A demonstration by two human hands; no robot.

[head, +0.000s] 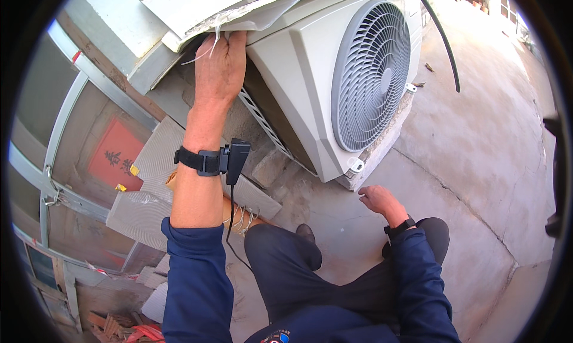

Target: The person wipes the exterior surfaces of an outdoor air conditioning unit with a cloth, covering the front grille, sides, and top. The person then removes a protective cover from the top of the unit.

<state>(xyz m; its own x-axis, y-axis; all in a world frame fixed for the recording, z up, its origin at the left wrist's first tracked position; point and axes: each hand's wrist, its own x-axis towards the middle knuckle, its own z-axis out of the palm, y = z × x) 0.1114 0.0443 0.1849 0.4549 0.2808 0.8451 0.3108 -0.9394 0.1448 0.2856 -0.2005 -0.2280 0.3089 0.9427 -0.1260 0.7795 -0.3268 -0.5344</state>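
Observation:
The outdoor unit of an air conditioner (295,119) stands in front of me, its round grey fan grille (376,74) facing right. My left hand (219,70) reaches up to the unit's upper left corner. Its fingertips are hidden under the edge of a whitish plastic sheet (273,18), so what they grip cannot be seen. A thin white strand (215,47) hangs across the back of that hand. Low by my knee, my right hand (379,200) has loosely bent fingers and no visible object in it. It is nearest to the unit's white mounting foot (356,165).
A pale slab (360,177) supports the unit. A black cable (441,43) hangs at upper right. Ridged tiles (156,150) lean beside a metal-framed glass door (67,101) on the left. Broken red pieces (114,327) lie at lower left. A cord (230,213) trails from my left wrist device.

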